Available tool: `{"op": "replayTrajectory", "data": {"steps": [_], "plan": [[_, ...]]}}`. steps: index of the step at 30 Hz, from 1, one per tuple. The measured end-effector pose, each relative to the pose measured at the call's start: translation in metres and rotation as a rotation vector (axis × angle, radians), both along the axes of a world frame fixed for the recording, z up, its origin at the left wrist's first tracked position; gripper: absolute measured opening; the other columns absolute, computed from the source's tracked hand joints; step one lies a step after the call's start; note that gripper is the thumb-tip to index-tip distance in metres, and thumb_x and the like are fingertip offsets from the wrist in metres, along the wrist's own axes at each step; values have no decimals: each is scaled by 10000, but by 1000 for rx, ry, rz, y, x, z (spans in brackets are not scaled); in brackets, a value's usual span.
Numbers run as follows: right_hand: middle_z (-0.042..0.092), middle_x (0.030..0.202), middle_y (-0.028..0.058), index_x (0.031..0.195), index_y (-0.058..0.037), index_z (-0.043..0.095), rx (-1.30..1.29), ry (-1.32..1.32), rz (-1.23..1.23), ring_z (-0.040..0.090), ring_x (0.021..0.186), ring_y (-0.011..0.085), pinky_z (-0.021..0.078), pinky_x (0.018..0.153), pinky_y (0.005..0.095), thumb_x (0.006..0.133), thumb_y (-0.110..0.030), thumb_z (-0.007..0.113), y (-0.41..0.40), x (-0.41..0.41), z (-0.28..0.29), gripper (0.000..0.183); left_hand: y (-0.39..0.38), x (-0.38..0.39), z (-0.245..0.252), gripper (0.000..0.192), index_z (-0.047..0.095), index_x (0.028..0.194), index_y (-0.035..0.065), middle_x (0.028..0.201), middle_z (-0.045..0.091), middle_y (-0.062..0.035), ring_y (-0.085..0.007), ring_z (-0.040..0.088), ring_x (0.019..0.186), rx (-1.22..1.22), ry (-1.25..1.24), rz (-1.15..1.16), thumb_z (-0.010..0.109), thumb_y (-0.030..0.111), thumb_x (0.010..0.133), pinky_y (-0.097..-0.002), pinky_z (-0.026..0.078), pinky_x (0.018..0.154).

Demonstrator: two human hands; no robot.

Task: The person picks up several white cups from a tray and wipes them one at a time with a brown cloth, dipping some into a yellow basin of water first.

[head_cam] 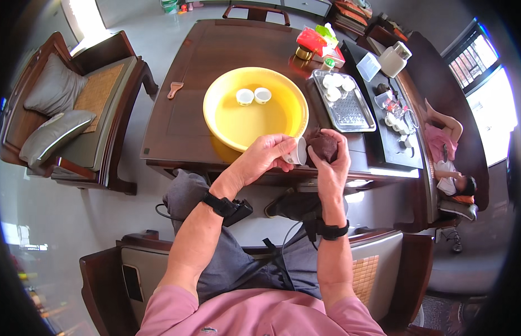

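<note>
My left hand (267, 153) holds a small white teacup (300, 151), tipped on its side with its mouth toward the right. In my right hand (338, 164) is a bunched dark brown cloth (324, 146), close beside the cup's rim. Both hands are at the near edge of the dark wooden table (180, 126). Just beyond them stands a large yellow plastic basin (214, 130). Two more white teacups (253, 97) are inside it, side by side toward the far wall. A stainless steel tray (350, 115) to the right carries several small white cups (334, 93) at its far end.
A wooden-handled brush or scraper (175, 90) lies left of the basin. Farther right, a black tea tray (397, 143) holds a clear plastic container (368, 67), a jug (394, 59) and small teaware. Red packaging (313, 40) stands behind. A person (445, 155) lies on the right-hand bench.
</note>
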State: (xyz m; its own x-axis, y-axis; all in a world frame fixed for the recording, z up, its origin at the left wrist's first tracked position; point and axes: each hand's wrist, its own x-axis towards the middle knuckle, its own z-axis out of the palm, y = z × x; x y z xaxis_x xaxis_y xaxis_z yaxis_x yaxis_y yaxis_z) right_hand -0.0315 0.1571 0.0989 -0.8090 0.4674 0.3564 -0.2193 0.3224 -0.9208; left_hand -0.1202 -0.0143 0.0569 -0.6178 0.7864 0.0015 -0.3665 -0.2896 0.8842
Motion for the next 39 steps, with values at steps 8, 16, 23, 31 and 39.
{"op": "replayTrajectory", "data": {"steps": [8, 16, 23, 31, 39], "plan": [[700, 1073, 147, 1175, -43, 618, 339, -100, 154, 685, 1031, 357, 540, 920, 371, 682, 135, 707, -10, 7, 13, 531, -9, 5, 3, 385, 633, 1293, -6, 1121, 692, -52, -124, 668, 940, -20, 8, -90, 628, 301, 1062, -311, 572, 845], [693, 970, 65, 1127, 17, 611, -337, -179, 75, 670, 883, 171, 529, 837, 304, 798, 86, 694, -12, 2, -23, 346, -1, 23, 12, 502, 607, 1350, -25, 1186, 694, -75, -133, 671, 1066, -7, 164, 150, 810, 127, 917, -311, 571, 974], [665, 1121, 75, 1235, -14, 600, -209, 39, 20, 652, 1047, 164, 516, 928, 294, 867, 79, 715, -22, 29, -15, 396, -9, 14, 7, 335, 601, 1232, 25, 1113, 702, -72, -117, 675, 967, -90, 46, 291, 670, 291, 1039, -286, 578, 835], [672, 1129, 76, 1232, -50, 624, 224, 20, 90, 671, 1024, 168, 540, 902, 291, 750, 134, 799, -36, 37, -12, 545, 0, 23, -1, 387, 592, 1267, 37, 1157, 682, -50, -121, 672, 958, 42, -152, 31, 542, 381, 1096, -289, 567, 855], [663, 1072, 55, 1149, -27, 614, 51, 15, -30, 634, 1001, 139, 515, 925, 284, 822, 30, 824, -27, 37, -11, 393, -2, 32, 10, 428, 566, 1419, -5, 1261, 678, -81, -133, 654, 1125, -47, 202, 70, 633, 216, 1059, -320, 549, 995]]}}
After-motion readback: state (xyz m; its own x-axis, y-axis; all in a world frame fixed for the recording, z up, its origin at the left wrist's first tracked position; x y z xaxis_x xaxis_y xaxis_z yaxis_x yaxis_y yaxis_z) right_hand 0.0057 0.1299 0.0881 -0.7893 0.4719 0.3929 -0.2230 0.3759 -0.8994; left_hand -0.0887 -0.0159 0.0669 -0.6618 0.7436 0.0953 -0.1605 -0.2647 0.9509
